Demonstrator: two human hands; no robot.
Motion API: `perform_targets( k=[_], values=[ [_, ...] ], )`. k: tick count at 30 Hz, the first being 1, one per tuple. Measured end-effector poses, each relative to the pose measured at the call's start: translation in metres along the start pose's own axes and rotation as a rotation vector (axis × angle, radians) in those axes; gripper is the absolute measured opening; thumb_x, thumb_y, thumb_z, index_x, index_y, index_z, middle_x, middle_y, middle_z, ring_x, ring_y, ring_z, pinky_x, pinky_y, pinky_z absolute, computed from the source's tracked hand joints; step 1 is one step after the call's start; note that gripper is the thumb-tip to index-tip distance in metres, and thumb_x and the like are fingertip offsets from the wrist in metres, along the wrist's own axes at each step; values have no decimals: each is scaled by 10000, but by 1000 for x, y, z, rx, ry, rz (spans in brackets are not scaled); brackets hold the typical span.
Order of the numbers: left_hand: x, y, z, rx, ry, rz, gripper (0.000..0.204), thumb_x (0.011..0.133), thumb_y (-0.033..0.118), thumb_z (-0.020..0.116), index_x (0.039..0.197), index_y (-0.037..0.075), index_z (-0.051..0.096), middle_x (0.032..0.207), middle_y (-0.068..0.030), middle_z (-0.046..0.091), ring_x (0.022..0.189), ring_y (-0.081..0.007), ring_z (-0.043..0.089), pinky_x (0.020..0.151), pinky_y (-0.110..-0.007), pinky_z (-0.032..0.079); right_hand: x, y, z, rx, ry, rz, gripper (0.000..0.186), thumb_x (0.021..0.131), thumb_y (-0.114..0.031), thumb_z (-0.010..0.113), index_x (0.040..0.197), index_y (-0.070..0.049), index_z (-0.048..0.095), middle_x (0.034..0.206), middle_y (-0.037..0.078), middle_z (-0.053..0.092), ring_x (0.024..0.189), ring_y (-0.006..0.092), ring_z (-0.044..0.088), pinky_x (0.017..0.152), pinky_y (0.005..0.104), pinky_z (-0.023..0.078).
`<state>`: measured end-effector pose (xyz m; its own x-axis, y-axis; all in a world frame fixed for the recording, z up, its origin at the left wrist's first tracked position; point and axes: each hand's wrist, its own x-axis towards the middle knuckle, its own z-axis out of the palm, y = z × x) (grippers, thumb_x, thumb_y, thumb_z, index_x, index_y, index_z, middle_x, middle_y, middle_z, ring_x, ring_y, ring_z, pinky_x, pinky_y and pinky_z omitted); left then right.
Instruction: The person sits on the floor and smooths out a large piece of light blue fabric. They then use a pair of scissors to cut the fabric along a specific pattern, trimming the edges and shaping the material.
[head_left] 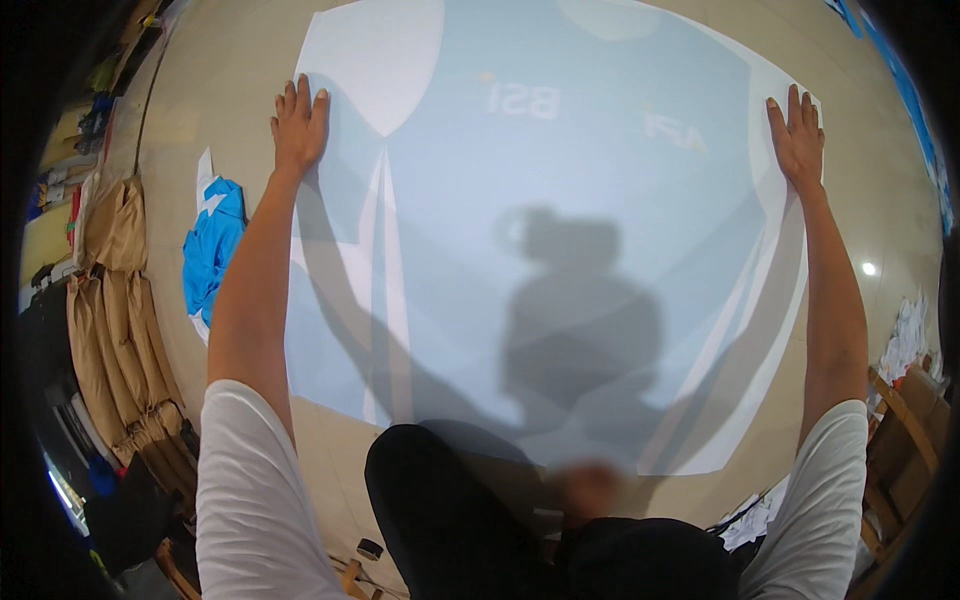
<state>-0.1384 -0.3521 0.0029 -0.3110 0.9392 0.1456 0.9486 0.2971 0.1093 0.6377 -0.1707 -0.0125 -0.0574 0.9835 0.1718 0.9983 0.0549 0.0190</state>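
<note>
A large printed sheet [455, 200], white and pale blue with curved garment-panel shapes, lies spread on the floor in front of me. Faint lettering on it reads backwards. I cannot tell if it is cloth or paper. My left hand [298, 128] rests flat on its far left edge, fingers stretched out. Out at the far right edge, my right hand [797, 140] also lies flat with its fingers extended. Neither hand grips anything. My shadow falls across the middle of the sheet, and the near edge runs up to my knee.
Bright blue and white cloth [215, 250] lies crumpled on the tiled floor [225, 110] beside my left forearm. Several brown wrapped bundles [110, 330] line the left side. White scraps [908, 335] and a wooden frame [905, 420] are at the right. A black roll [370, 549] sits near my leg.
</note>
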Motion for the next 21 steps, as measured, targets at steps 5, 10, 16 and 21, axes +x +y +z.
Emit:
perform_targets(
  k=[5,10,16,21],
  values=[
    [-97,11,-16,-49,-52,37,716,1121,559,384,1707,155,306,1748,-251,257,1620,-498,166,1296,-643,112,0,9,-1,-27,-31,-2,894,1052,-734,333,1722,-148,247,1780,190,208,1646,383,178,1307,607,164],
    [-208,-30,-49,-38,-62,-147,711,1127,517,398,1706,117,294,1738,-294,242,1611,-528,158,1299,-619,112,-6,7,-11,-38,-34,0,889,1060,-723,329,1721,-136,242,1779,202,198,1644,400,175,1294,640,157],
    [-338,-28,-73,-44,-41,-283,719,1126,480,416,1704,76,273,1742,-313,207,1614,-531,135,1291,-642,101,-100,11,-36,106,41,-112,790,1105,-615,378,1723,-141,245,1778,212,192,1644,400,167,1285,655,133],
    [-388,-13,-72,-46,-42,-390,733,1116,432,473,1707,61,249,1752,-288,208,1621,-517,132,1289,-658,92,-207,27,-70,152,59,-45,738,1130,-497,436,1717,-94,241,1765,258,189,1640,417,166,1285,646,138]
  ],
)
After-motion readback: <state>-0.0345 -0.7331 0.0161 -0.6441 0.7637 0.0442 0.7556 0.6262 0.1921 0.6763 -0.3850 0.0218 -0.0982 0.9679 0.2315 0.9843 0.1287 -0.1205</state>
